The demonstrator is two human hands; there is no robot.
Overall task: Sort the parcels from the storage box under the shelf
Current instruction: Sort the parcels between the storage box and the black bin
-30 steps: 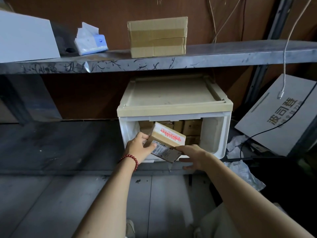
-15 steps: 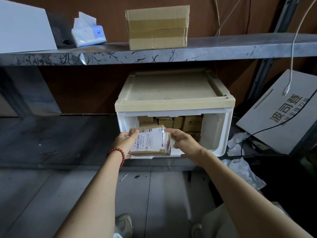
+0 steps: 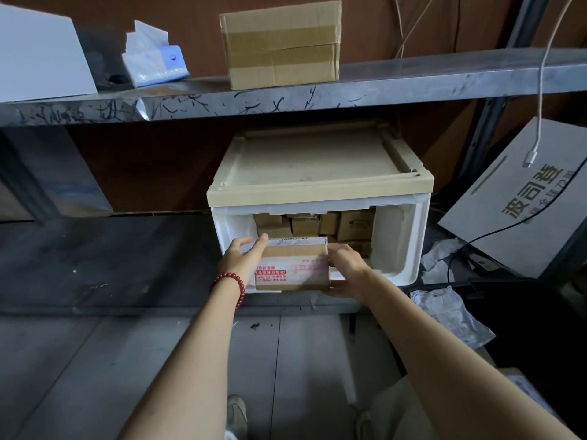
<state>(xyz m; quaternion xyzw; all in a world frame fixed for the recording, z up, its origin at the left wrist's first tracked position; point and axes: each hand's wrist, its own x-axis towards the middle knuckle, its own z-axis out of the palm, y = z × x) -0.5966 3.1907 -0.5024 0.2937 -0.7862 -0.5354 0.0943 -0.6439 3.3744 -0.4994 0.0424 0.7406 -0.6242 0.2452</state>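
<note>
Centre frame: left hand (image 3: 241,260) presses straight fingers against the brown taped cardboard parcel (image 3: 292,265); right hand (image 3: 347,268) fingers curl round it.

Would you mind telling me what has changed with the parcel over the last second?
The parcel was turned between both hands: its white label faced the camera, now the red-printed side does. The left hand presses its left end; the right hand grips the right end. The storage box and parcels inside stayed put.
</note>
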